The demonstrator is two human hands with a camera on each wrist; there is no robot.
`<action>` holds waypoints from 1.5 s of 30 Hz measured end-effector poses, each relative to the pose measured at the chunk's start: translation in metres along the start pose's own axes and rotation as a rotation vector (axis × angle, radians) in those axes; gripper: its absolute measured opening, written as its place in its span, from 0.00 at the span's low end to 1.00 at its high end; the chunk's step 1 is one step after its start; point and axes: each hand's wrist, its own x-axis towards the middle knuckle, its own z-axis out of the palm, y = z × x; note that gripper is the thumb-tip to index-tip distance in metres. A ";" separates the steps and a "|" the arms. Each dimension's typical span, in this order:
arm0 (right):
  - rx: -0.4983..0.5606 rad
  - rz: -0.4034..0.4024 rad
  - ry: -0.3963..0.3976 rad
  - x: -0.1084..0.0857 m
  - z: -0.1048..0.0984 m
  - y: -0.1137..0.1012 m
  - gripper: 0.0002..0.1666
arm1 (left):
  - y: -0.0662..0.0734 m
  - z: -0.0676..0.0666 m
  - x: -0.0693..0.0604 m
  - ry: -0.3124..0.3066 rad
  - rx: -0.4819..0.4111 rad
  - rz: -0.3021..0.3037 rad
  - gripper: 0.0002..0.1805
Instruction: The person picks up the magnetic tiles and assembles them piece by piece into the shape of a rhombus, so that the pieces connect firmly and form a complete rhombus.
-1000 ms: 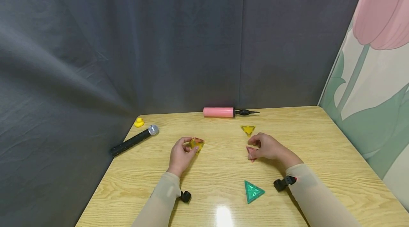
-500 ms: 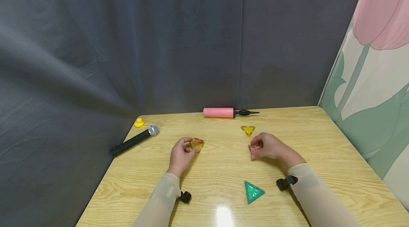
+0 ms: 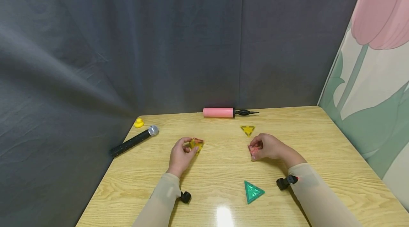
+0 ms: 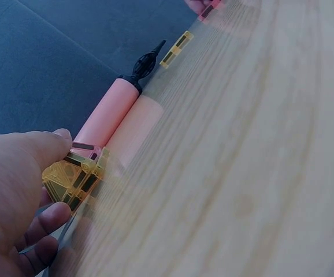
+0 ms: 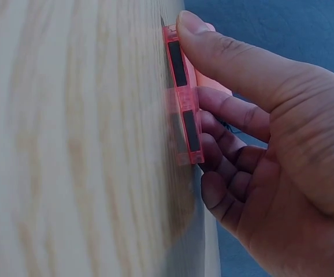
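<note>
My left hand [image 3: 180,156] grips a small build of see-through magnetic tiles [image 4: 73,180], mostly yellow with a red piece at its top, resting on the wooden table. Its exact shape is partly hidden by the fingers. To the right, my right hand [image 3: 269,147] pinches a pinkish-red triangular magnetic tile [image 5: 182,95] between thumb and fingers. The right wrist view shows this tile edge-on, dark magnet strips along its rim, close against the tabletop. Beyond the right hand lies a yellow triangular tile [image 3: 247,130]. Nearer the body is a larger green triangular tile [image 3: 253,192].
A pink hand pump [image 3: 218,112] with a black nozzle lies along the table's back edge. At the left edge are a black microphone [image 3: 134,141] and a yellow rubber duck [image 3: 138,123]. Dark cloth [image 3: 191,42] hangs behind the table [image 3: 207,180].
My right hand has shifted slightly to the right, and the red tile has turned a little in its fingers. The left hand and the yellow build have stayed in place.
</note>
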 end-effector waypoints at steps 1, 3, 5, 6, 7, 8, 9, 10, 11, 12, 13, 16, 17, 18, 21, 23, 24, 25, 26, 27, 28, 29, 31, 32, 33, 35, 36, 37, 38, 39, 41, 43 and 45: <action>0.000 0.000 -0.001 0.000 0.000 0.000 0.30 | 0.000 0.000 0.000 -0.002 -0.004 -0.001 0.24; 0.005 0.005 -0.002 0.000 0.000 0.000 0.30 | 0.000 -0.001 -0.001 -0.007 -0.009 -0.003 0.24; 0.002 0.008 -0.003 0.000 0.001 0.000 0.31 | 0.001 -0.001 -0.001 -0.010 -0.007 -0.004 0.24; 0.003 0.008 -0.004 0.000 0.001 -0.001 0.31 | 0.001 -0.001 -0.001 -0.011 -0.008 -0.004 0.24; 0.005 0.011 -0.002 -0.001 0.001 -0.001 0.31 | 0.001 -0.001 -0.001 -0.012 -0.008 -0.004 0.24; 0.005 0.004 -0.003 -0.001 0.001 -0.001 0.31 | 0.001 -0.001 -0.001 -0.012 -0.008 -0.003 0.24; 0.008 0.004 -0.002 -0.001 0.001 -0.001 0.30 | 0.001 -0.002 -0.001 -0.012 -0.008 -0.004 0.24; 0.012 0.002 -0.003 -0.002 0.000 -0.001 0.30 | 0.001 -0.002 -0.001 -0.013 -0.009 -0.002 0.24; 0.020 0.001 -0.003 -0.002 0.000 -0.001 0.30 | 0.001 -0.002 -0.001 -0.013 -0.007 -0.002 0.24; 0.027 -0.006 -0.005 -0.002 0.000 -0.001 0.30 | 0.000 -0.002 -0.001 -0.012 -0.007 -0.001 0.25; 0.037 -0.011 -0.007 -0.003 0.000 -0.001 0.30 | 0.000 -0.001 -0.001 -0.011 -0.005 0.001 0.25; 0.072 -0.018 -0.012 -0.003 -0.001 0.000 0.30 | 0.000 -0.001 -0.001 -0.008 -0.002 0.003 0.24; 0.084 -0.019 -0.013 -0.003 -0.001 0.001 0.30 | 0.000 -0.001 -0.001 -0.008 -0.002 0.004 0.24; 0.093 -0.020 -0.014 -0.003 -0.001 0.001 0.31 | 0.000 -0.001 -0.001 -0.007 -0.002 0.005 0.25; 0.122 -0.013 -0.016 -0.002 -0.001 0.004 0.31 | 0.000 -0.001 -0.001 -0.007 -0.002 0.005 0.25; 0.139 -0.008 -0.019 -0.002 -0.002 0.005 0.31 | 0.000 -0.001 -0.001 -0.007 -0.003 0.004 0.25; 0.146 -0.009 -0.022 -0.002 -0.002 0.006 0.31 | 0.000 -0.001 -0.001 -0.008 -0.004 0.003 0.25; 0.156 -0.012 -0.025 -0.002 -0.002 0.007 0.30 | 0.000 -0.001 -0.001 -0.009 -0.004 0.001 0.25; 0.166 -0.019 -0.028 -0.002 -0.003 0.008 0.28 | 0.001 -0.001 -0.001 -0.011 -0.007 0.001 0.25; 0.182 -0.019 -0.031 -0.002 -0.003 0.009 0.25 | 0.001 -0.001 -0.001 -0.013 -0.011 0.000 0.24; 0.201 -0.024 -0.036 -0.002 -0.004 0.011 0.22 | 0.001 -0.001 -0.001 -0.014 -0.013 0.002 0.24; 0.229 -0.030 -0.047 -0.002 -0.004 0.012 0.20 | 0.001 -0.002 -0.001 -0.016 -0.014 0.004 0.24; 0.251 -0.047 -0.044 -0.003 -0.005 0.015 0.14 | 0.001 -0.002 -0.001 -0.018 -0.019 0.008 0.24; 0.267 -0.043 -0.046 -0.003 -0.006 0.016 0.11 | 0.001 -0.002 0.000 -0.019 -0.022 0.011 0.24; 0.299 -0.042 -0.055 -0.003 -0.006 0.017 0.09 | 0.001 -0.002 0.000 -0.019 -0.021 0.012 0.24; 0.368 -0.051 -0.085 -0.004 -0.007 0.018 0.06 | 0.000 -0.002 0.000 -0.019 -0.020 0.013 0.24; 0.391 -0.052 -0.093 -0.004 -0.008 0.019 0.05 | 0.000 -0.002 0.000 -0.020 -0.020 0.013 0.24; 0.428 -0.050 -0.113 -0.004 -0.008 0.019 0.05 | -0.001 -0.002 -0.001 -0.020 -0.018 0.012 0.24; 0.466 -0.047 -0.132 -0.004 -0.008 0.019 0.06 | -0.001 -0.002 0.000 -0.020 -0.016 0.013 0.24; 0.495 -0.056 -0.152 -0.004 -0.009 0.020 0.07 | 0.000 -0.002 -0.001 -0.020 -0.013 0.015 0.24; 0.506 -0.056 -0.161 -0.004 -0.010 0.021 0.08 | 0.000 -0.002 -0.001 -0.021 -0.011 0.017 0.24; 0.482 -0.058 -0.146 -0.004 -0.010 0.021 0.08 | 0.001 -0.002 -0.001 -0.019 -0.013 0.020 0.24; 0.434 -0.067 -0.122 -0.004 -0.011 0.020 0.08 | 0.001 -0.003 -0.001 -0.017 -0.015 0.021 0.24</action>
